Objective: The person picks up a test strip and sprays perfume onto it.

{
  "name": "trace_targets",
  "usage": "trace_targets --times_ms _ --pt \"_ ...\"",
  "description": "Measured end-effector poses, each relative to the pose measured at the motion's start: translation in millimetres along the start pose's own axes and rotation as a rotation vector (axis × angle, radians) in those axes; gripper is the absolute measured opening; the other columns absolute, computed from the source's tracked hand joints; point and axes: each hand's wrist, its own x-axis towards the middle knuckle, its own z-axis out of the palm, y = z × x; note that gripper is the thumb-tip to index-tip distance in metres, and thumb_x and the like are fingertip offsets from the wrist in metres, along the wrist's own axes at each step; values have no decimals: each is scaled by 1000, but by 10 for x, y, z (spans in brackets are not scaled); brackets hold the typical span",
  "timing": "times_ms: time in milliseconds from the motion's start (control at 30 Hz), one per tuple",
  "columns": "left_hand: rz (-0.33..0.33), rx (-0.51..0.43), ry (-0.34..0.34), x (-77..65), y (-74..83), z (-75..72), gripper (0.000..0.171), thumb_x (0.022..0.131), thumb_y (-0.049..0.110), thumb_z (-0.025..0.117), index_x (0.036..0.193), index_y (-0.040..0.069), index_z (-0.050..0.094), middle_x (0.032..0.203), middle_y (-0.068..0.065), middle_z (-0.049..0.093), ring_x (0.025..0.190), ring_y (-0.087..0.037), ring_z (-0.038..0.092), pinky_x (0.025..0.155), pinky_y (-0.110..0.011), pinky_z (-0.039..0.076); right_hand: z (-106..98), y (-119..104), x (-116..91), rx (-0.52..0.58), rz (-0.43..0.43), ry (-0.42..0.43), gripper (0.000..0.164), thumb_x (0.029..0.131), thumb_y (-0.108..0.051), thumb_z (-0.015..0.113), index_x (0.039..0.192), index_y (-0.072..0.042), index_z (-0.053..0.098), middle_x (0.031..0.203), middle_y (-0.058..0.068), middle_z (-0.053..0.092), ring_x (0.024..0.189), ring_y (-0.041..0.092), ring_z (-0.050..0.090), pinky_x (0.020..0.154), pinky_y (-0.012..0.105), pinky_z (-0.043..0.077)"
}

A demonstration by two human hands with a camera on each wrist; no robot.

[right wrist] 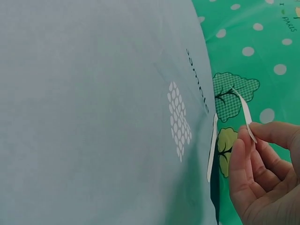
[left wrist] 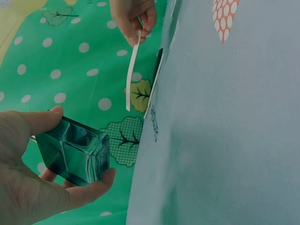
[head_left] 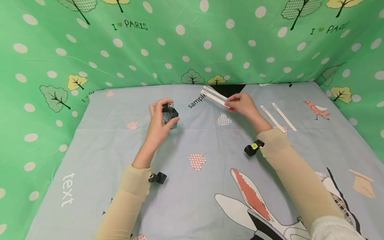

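Note:
My left hand [head_left: 158, 120] grips a small square bottle of dark green glass, a perfume bottle by its look [head_left: 171, 115], above the table. In the left wrist view, thumb and fingers hold the bottle [left wrist: 77, 150] by opposite sides. My right hand [head_left: 243, 105] pinches one end of a narrow white paper strip [head_left: 213, 98], whose free end points left toward the bottle, a gap apart from it. In the right wrist view, thumb and forefinger hold the strip [right wrist: 246, 112], which bends slightly. A second white strip [right wrist: 213, 150] lies on the cloth beneath it.
Two more white strips, a left one [head_left: 272, 118] and a right one [head_left: 284, 116], lie side by side on the cloth beyond my right forearm. A grey-blue printed cloth [head_left: 180, 193] covers the table. Green dotted fabric [head_left: 162, 43] hangs behind and at both sides.

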Motion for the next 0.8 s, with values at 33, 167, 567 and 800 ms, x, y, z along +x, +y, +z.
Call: trace_targets --times_ms 33,167,567,800 --pt "0 0 1 4 3 -3 53 94 13 69 138 20 41 132 -19 29 118 -32 47 78 -46 54 1 -3 23 2 4 3 27 92 -7 69 111 12 65 68 -12 65 61 0 64 66 20 58" --pt "-11 -4 0 12 1 -15 53 94 13 70 137 20 41 132 -18 29 118 -32 46 76 -45 53 15 2 110 12 25 9 28 92 -6 69 112 13 65 67 -10 65 60 1 64 65 21 58" --pt "-22 3 -10 -17 -17 -6 53 94 13 70 138 20 40 134 -19 29 120 -34 46 75 -45 54 89 91 228 47 76 4 32 92 -6 69 116 14 64 66 -9 63 58 -1 63 60 15 55" --pt "-30 -1 -6 -24 -13 -33 53 93 12 69 138 20 41 134 -19 28 122 -35 47 76 -46 56 123 107 287 51 100 2 31 92 -6 69 116 13 64 64 -10 63 58 -1 62 60 14 54"
